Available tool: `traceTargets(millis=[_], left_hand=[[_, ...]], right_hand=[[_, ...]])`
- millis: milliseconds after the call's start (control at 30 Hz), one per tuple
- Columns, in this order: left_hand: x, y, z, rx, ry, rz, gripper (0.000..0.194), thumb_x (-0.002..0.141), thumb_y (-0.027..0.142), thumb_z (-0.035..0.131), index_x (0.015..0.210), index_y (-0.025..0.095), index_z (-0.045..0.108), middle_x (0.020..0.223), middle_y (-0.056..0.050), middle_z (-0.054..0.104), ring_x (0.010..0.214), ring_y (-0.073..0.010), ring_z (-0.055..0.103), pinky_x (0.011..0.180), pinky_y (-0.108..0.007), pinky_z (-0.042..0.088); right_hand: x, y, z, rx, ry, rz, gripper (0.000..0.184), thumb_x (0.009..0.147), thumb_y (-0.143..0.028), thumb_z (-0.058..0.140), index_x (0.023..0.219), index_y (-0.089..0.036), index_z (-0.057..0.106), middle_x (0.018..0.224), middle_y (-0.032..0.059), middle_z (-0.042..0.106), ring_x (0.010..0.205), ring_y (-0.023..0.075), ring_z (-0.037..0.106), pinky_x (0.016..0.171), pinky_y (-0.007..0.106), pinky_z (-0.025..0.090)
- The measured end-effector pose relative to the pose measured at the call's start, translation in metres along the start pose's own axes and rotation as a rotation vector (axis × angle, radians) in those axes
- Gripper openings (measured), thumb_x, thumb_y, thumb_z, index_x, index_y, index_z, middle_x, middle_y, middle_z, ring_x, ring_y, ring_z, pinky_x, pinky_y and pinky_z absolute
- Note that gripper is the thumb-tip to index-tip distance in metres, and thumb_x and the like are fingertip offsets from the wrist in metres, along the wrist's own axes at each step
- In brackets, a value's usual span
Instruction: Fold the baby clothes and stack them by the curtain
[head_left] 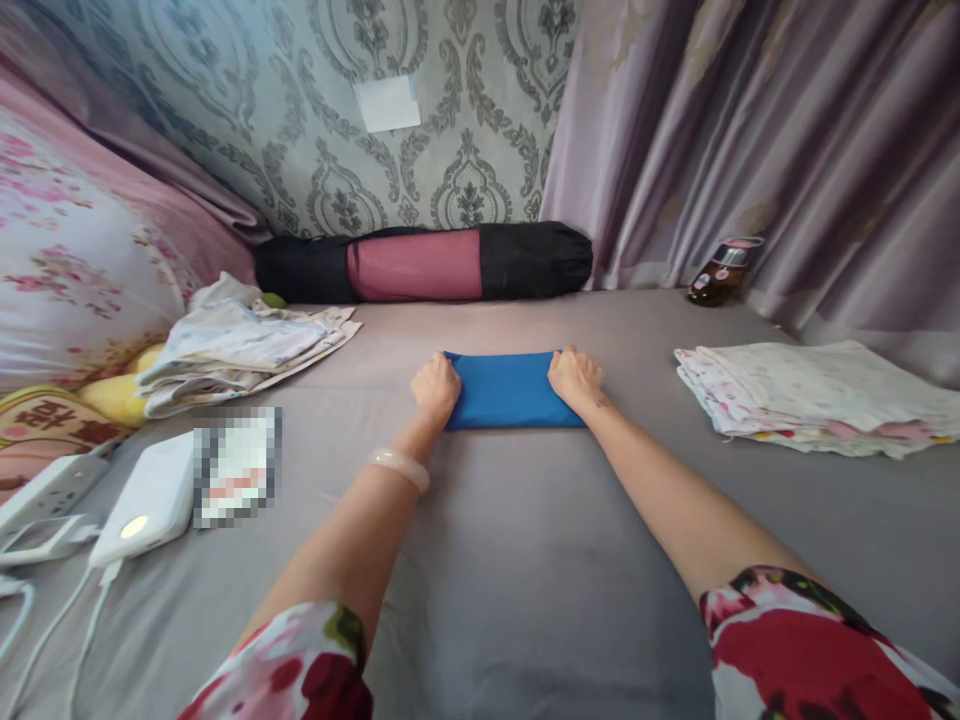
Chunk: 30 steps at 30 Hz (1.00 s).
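A folded blue cloth (pixel 514 392) forms a neat rectangle at the middle of the grey bed sheet (pixel 540 580). My left hand (pixel 437 388) is closed on its left side near the far corner. At the opposite side, my right hand (pixel 576 380) grips the far right corner with curled fingers. The cloth lies flat between the two hands, its near edge straight. Parts of its side edges are hidden under my fingers. A pale bangle (pixel 400 468) circles my left wrist.
Folded printed cloths (pixel 240 345) lie at left, and another folded stack (pixel 817 395) at right. A black and pink rolled bag (pixel 420 264) rests along the wall. A dark bottle (pixel 724 270) stands by the curtain. A white charger box (pixel 146 500) with cables and a power strip (pixel 56 490) sit at left.
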<state>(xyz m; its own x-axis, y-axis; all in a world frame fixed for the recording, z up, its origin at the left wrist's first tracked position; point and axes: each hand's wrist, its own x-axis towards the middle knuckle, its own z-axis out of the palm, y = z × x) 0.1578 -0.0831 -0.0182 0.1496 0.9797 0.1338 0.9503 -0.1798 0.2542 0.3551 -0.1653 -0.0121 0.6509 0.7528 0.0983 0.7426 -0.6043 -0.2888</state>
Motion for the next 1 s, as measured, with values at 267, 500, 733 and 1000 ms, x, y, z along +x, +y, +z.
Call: traceTargets(millis=[267,500,733,1000], left_hand=[[-0.007,0.003,0.004,0.005,0.062,-0.037,0.036,0.096,0.031,0.029,0.111,0.012,0.057,0.101,-0.021,0.069,0.094,-0.0321,0.068,0.078,-0.040,0.051],[-0.009,0.002,-0.010,-0.118,0.011,-0.095,0.039,0.096,0.038,0.032,0.112,0.010,0.055,0.109,-0.024,0.067,0.104,-0.0336,0.064,0.084,-0.040,0.047],[-0.037,-0.008,-0.025,-0.215,-0.035,-0.049,0.040,0.094,0.037,0.039,0.119,0.008,0.047,0.116,-0.024,0.063,0.111,-0.0332,0.061,0.087,-0.038,0.046],[-0.067,-0.007,-0.016,-0.050,-0.010,0.048,0.032,0.097,0.034,0.032,0.117,0.013,0.047,0.121,-0.019,0.055,0.107,-0.0282,0.061,0.084,-0.035,0.048]], right_hand=[[-0.003,0.001,0.007,0.016,0.045,0.036,0.039,0.098,-0.031,0.032,0.116,-0.007,0.056,0.105,0.0252,0.066,0.103,0.0319,0.064,0.087,0.042,0.045],[-0.008,0.000,-0.006,0.083,-0.014,0.057,0.041,0.098,-0.033,0.031,0.117,-0.006,0.055,0.109,0.0250,0.065,0.107,0.0337,0.062,0.089,0.045,0.045],[-0.037,0.007,-0.021,0.134,-0.073,0.089,0.042,0.097,-0.037,0.032,0.123,-0.008,0.048,0.110,0.0230,0.064,0.107,0.0332,0.062,0.088,0.046,0.046],[-0.063,0.003,-0.006,0.032,0.022,0.006,0.034,0.096,-0.026,0.032,0.120,-0.009,0.049,0.118,0.0227,0.058,0.106,0.0331,0.061,0.089,0.045,0.044]])
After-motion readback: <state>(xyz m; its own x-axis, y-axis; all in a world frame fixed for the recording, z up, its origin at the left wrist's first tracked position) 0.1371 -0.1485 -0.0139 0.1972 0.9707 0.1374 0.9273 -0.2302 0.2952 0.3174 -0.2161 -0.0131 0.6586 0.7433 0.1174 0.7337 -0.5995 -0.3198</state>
